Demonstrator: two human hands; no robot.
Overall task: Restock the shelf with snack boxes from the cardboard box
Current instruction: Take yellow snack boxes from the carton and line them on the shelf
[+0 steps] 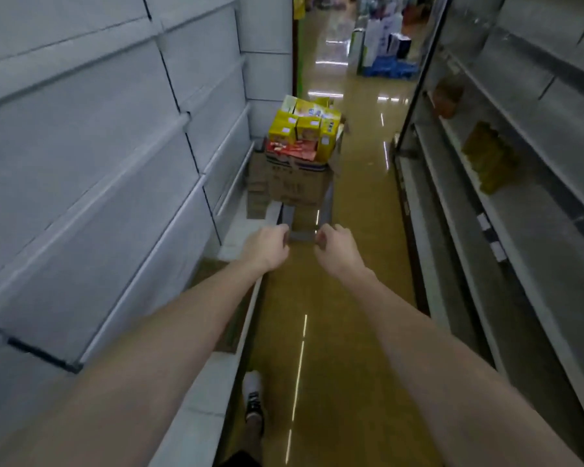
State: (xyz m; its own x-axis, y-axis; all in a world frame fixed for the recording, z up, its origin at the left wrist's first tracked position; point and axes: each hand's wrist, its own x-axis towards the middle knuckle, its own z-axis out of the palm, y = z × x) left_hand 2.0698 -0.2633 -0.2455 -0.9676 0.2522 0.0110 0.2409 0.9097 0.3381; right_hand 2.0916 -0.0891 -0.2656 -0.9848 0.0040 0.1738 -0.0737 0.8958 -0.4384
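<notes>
From the head camera, the person stands in a narrow shop aisle with both arms stretched forward to a cart handle (302, 234), a grey horizontal bar. The left hand (267, 246) curls round the left end of that bar, and the right hand (338, 247) curls round its right end, knuckles up; both grip it.

Beyond the handle, farther along the aisle, sits the cardboard box (295, 183), brown with blue print on its near face, carried on the cart. Yellow snack boxes (304, 128) are heaped above the cardboard box's rim, and red packets (292, 150) lie at the near side of the heap, just under the yellow ones.

Left of the handle runs a white shelf unit (115, 146), its tiers bare in the blurred view. Right of the handle stands a second grey shelf unit (520, 230); a yellowish pack (486, 156) and a brownish item (447, 96) rest on its tiers, too blurred to name.

Below the handle, near the bottom edge, a white-and-black shoe (253, 396) is on the glossy yellow-brown floor (344, 332). Past the cardboard box, blue and white goods (385, 52) stand at the aisle's far end.
</notes>
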